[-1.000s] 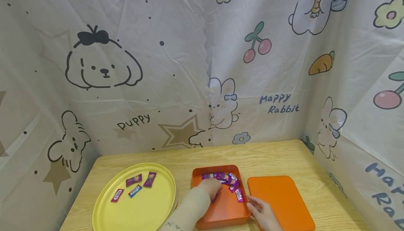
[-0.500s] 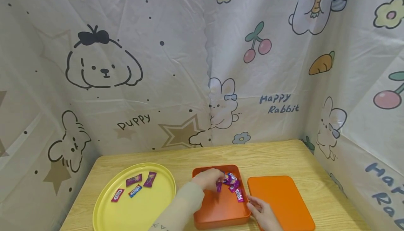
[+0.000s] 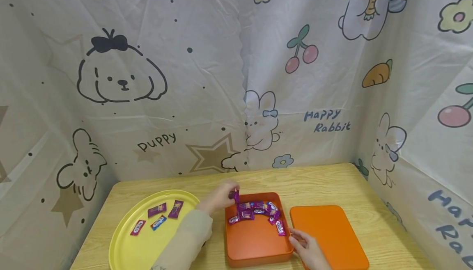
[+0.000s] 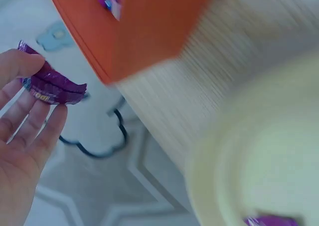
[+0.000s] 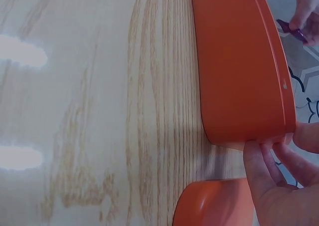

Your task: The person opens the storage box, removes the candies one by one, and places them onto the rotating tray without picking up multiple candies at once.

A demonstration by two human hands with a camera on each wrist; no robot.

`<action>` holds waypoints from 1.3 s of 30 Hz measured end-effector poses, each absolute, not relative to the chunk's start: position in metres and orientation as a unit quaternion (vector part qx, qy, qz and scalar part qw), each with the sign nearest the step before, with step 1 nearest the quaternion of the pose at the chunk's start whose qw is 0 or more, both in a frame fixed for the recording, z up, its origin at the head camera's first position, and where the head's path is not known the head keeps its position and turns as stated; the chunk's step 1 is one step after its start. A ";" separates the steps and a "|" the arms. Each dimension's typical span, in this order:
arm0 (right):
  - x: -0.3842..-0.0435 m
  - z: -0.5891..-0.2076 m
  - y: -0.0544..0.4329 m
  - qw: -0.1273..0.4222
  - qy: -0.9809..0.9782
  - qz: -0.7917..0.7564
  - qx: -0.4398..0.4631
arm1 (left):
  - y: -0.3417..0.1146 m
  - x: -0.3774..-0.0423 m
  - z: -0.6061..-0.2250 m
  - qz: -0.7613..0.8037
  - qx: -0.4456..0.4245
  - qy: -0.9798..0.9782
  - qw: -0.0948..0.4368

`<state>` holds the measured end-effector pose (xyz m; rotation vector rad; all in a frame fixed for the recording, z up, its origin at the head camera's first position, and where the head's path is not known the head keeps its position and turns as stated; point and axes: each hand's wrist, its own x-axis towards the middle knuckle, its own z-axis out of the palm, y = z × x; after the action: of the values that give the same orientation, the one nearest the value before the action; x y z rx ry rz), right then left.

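My left hand (image 3: 220, 197) pinches a purple-wrapped candy (image 4: 54, 87) between thumb and fingertips. In the head view it is raised by the far left corner of the orange box (image 3: 258, 243). Several wrapped candies (image 3: 246, 214), mostly purple, lie along the far and right sides inside that box. At the box's right wall, my right hand (image 3: 308, 250) grips the edge; the right wrist view has the thumb (image 5: 306, 137) at the rim and fingers (image 5: 259, 168) against the outside. A round yellow tray (image 3: 148, 249) to the left carries several spread-out candies (image 3: 157, 209).
An orange lid (image 3: 327, 233) lies flat on the wooden table (image 3: 318, 184), right of the box. A patterned cloth (image 3: 207, 97) hangs behind the table and along both sides. My left forearm crosses over the tray's right edge.
My left hand has come up out of the box and moved left, now with a purple candy in its fingers. Candies it was covering show again. The right hand stays at the box wall.
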<state>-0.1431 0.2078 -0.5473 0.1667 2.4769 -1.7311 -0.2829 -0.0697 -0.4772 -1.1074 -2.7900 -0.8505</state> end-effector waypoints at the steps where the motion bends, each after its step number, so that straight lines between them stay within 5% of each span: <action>1: -0.143 -0.548 0.208 0.055 0.818 -0.570 0.050 | -0.076 -0.284 -0.478 -0.273 -0.346 -0.897 0.019; 17: -0.142 -0.547 0.208 0.045 0.820 -0.569 0.043 | -0.171 -0.279 -0.501 -0.259 -0.283 -0.922 0.045; 39: -0.143 -0.547 0.207 0.053 0.822 -0.565 0.055 | -0.182 -0.264 -0.523 -0.222 -0.169 -0.959 -0.044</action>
<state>-0.1433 0.2073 -0.5473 0.1678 2.4976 -1.7164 -0.2635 -0.1818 -0.5230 -0.5457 -3.1019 -0.7183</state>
